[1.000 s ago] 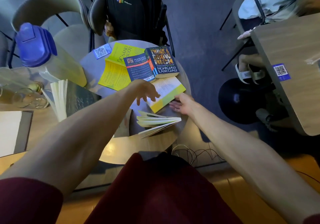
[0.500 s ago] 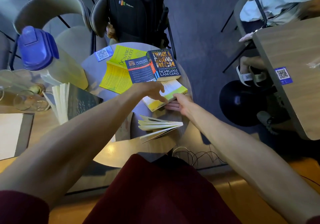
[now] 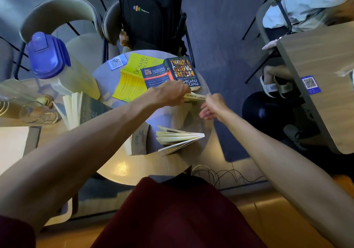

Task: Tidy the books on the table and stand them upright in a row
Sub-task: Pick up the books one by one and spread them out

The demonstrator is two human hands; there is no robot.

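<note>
On the small round table (image 3: 170,167), my left hand (image 3: 168,94) grips a pale yellow book (image 3: 194,96) tipped up on its edge, spine facing me. My right hand (image 3: 211,107) hovers just right of that book with loosely curled fingers, holding nothing. Behind them a dark blue book (image 3: 182,71) lies open face down on a yellow book (image 3: 132,81). Near the front edge another book (image 3: 178,138) stands with its pages fanned. A dark-covered book (image 3: 80,107) stands fanned open at the left.
A clear jug with a blue lid (image 3: 49,56) and glasses (image 3: 38,111) stand at the left. A black backpack (image 3: 151,13) rests on a chair behind the table. Another person sits at a wooden desk (image 3: 321,86) on the right. Cables (image 3: 216,173) lie on the floor.
My left hand has closed on the pale yellow book and tipped it from flat up onto its edge. My right hand has drawn back from its corner.
</note>
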